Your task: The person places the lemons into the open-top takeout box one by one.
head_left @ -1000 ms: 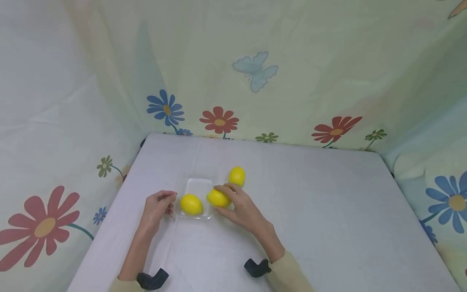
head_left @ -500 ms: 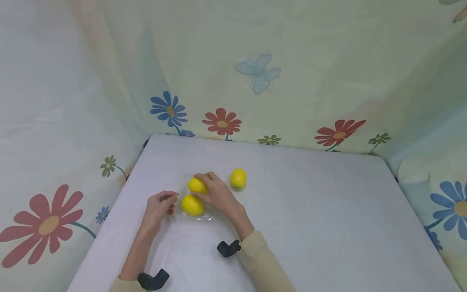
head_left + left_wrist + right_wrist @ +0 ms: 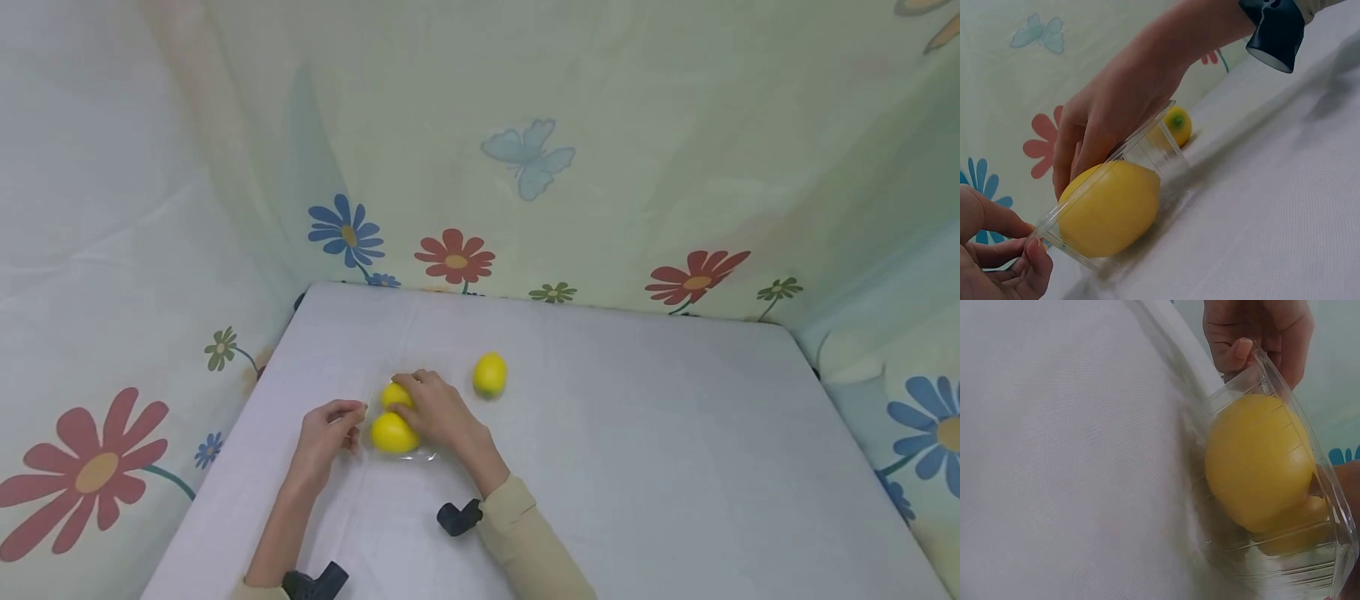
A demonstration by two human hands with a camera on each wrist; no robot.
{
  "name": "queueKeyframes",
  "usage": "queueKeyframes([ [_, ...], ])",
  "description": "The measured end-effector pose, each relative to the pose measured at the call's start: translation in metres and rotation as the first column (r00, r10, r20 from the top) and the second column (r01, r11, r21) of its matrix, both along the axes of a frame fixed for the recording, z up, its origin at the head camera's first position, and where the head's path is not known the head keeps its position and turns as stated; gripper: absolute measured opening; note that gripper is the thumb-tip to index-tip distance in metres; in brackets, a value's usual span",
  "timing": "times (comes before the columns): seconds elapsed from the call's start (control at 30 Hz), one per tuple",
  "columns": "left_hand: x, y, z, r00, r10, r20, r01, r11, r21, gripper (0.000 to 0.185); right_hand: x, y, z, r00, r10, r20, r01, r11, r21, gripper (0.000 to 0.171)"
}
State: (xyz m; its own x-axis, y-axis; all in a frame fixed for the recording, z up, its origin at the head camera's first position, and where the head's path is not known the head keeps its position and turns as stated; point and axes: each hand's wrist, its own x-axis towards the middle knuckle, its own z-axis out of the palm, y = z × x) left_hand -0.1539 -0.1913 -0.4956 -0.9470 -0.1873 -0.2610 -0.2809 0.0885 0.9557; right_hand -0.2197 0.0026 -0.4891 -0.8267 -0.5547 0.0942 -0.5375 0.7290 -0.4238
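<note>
under the left wrist camera, left hand (image 3: 997, 250) pinches tray (image 3: 1147, 147) rim, unclear overhead.

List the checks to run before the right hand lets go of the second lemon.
1. Left hand pinches the tray rim: ok.
2. First lemon sits inside the tray: ok.
3. Second lemon is over the tray, under the right hand: ok.
4. Second lemon rests on the tray floor: cannot tell.
5. Third lemon lies apart on the table: ok.
</note>
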Motion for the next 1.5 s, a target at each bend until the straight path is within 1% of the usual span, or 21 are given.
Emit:
queueKeyframes([
  [0.13, 0.0, 0.0, 0.001, 1.0, 0.009, -0.004, -0.009, 1.0, -0.002, 0.034, -0.001, 0.001, -0.001, 1.0, 0.03, 0.007, -0.03, 1.0, -0.01, 0.047],
  [0.3, -0.003, 0.0, -0.002, 1.0, -0.001, 0.007, 0.001, 1.0, 0.0, 0.034, -0.001, 0.005, -0.001, 0.999, 0.026, 0.025, -0.026, 0.999, -0.028, 0.045],
  [0.43, -0.005, -0.001, -0.005, 1.0, -0.004, 0.022, 0.004, 1.0, -0.001, 0.032, 0.0, 0.007, -0.001, 0.999, 0.034, 0.018, -0.033, 0.999, -0.043, 0.043],
  [0.6, -0.003, 0.001, -0.006, 1.0, 0.024, 0.012, -0.024, 1.0, 0.01, 0.031, 0.003, 0.012, 0.0, 0.999, 0.048, 0.002, -0.048, 0.997, -0.063, 0.039],
  [0.77, -0.001, 0.007, -0.01, 0.999, 0.026, 0.02, -0.027, 0.999, 0.044, 0.032, 0.008, 0.024, 0.003, 0.997, 0.066, -0.025, -0.068, 0.996, -0.056, 0.035],
  [0.83, -0.002, 0.008, -0.01, 1.0, 0.027, 0.014, -0.028, 0.998, 0.048, 0.031, 0.009, 0.029, 0.005, 0.996, 0.074, -0.044, -0.077, 0.995, -0.067, 0.033],
  [0.93, -0.003, 0.007, -0.008, 0.999, 0.033, -0.002, -0.033, 0.999, 0.039, 0.031, 0.01, 0.035, 0.008, 0.994, 0.086, -0.071, -0.093, 0.99, -0.102, 0.033],
  [1.07, -0.005, 0.005, -0.004, 1.0, 0.017, -0.007, -0.017, 1.0, 0.018, 0.032, 0.014, 0.044, 0.013, 0.989, 0.088, -0.119, -0.108, 0.979, -0.175, 0.036],
  [1.13, -0.005, 0.004, -0.003, 1.0, 0.007, -0.004, -0.007, 1.0, 0.009, 0.033, 0.017, 0.05, 0.014, 0.986, 0.076, -0.147, -0.107, 0.971, -0.215, 0.038],
  [1.27, -0.007, 0.004, -0.003, 1.0, 0.001, 0.006, -0.001, 1.0, 0.001, 0.032, 0.019, 0.063, 0.016, 0.974, 0.03, -0.226, -0.087, 0.965, -0.248, 0.041],
  [1.4, -0.006, 0.003, -0.003, 1.0, 0.002, 0.013, -0.002, 1.0, -0.004, 0.031, 0.017, 0.075, 0.017, 0.952, -0.044, -0.303, -0.032, 0.97, -0.24, 0.044],
  [1.5, -0.005, 0.002, -0.002, 1.0, 0.002, 0.011, -0.002, 1.0, -0.005, 0.032, 0.012, 0.085, 0.013, 0.93, -0.107, -0.35, 0.017, 0.967, -0.253, 0.042],
])
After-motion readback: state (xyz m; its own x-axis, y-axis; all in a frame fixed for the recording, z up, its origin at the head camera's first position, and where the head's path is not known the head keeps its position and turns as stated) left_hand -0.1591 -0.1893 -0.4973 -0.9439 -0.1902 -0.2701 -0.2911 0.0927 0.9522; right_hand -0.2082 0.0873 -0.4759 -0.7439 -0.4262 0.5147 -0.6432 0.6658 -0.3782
